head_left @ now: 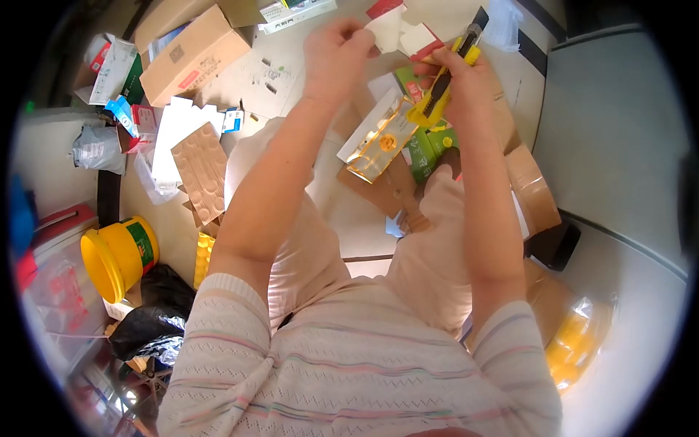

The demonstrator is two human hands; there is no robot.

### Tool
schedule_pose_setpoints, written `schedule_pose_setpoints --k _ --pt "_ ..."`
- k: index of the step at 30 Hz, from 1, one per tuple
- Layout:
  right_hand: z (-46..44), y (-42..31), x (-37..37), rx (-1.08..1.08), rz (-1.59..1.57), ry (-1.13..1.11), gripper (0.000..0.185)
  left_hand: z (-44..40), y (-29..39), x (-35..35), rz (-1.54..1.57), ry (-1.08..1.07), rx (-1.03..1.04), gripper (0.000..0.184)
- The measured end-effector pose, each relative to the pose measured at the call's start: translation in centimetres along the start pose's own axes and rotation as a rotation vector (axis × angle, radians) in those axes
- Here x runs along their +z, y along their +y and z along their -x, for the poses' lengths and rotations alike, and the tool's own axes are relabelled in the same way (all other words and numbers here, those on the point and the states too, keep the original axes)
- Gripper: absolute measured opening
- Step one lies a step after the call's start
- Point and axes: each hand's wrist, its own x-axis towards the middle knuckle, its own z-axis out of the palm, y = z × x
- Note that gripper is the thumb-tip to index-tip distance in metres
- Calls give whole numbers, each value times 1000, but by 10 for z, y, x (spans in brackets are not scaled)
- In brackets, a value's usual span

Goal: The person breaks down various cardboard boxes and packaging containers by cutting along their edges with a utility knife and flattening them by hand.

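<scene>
My left hand [338, 58] is closed, its curled fingertips pinching the edge of a small white-and-red carton [387, 30] with flaps folded out. Wrapped in my right hand [464, 81] is a yellow-and-black utility knife [439, 91], held slantwise. The thumb and fingers of that hand also meet the carton's red edge; whether they grip it I cannot tell. Just below lie a shiny gold packet [384, 144] and a green printed box [429, 151], partly covered by the knife and packet.
An open brown cardboard box [193, 62] stands at upper left, near white card sheets [177, 135] and a moulded brown cardboard piece [200, 171]. A yellow bucket [120, 255] is at left beside a black plastic bag [149, 313]. A grey panel [615, 138] bounds the right.
</scene>
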Motion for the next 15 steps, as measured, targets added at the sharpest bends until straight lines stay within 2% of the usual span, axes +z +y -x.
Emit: schedule_pose_setpoints --k 2,4,6,7,10,13,15 --pt "2 -5 -3 41 2 -32 13 -2 -4 -4 -67 -49 9 13" --pt "3 -13 -9 73 168 -81 18 0 -6 -5 -69 -78 23 14" --pt "2 -20 -18 106 351 -114 21 5 -3 -6 -208 -79 78 14" --pt "6 -27 -15 81 355 -37 22 7 -2 -5 -277 -81 103 15" --pt "-1 -28 -29 -46 489 29 25 13 -9 1 -458 -122 305 13" --pt "-7 -22 -31 22 512 -41 23 20 -12 10 -448 -234 419 12" --pt "-11 -18 -32 76 403 -66 25 24 -7 15 -565 -256 570 12"
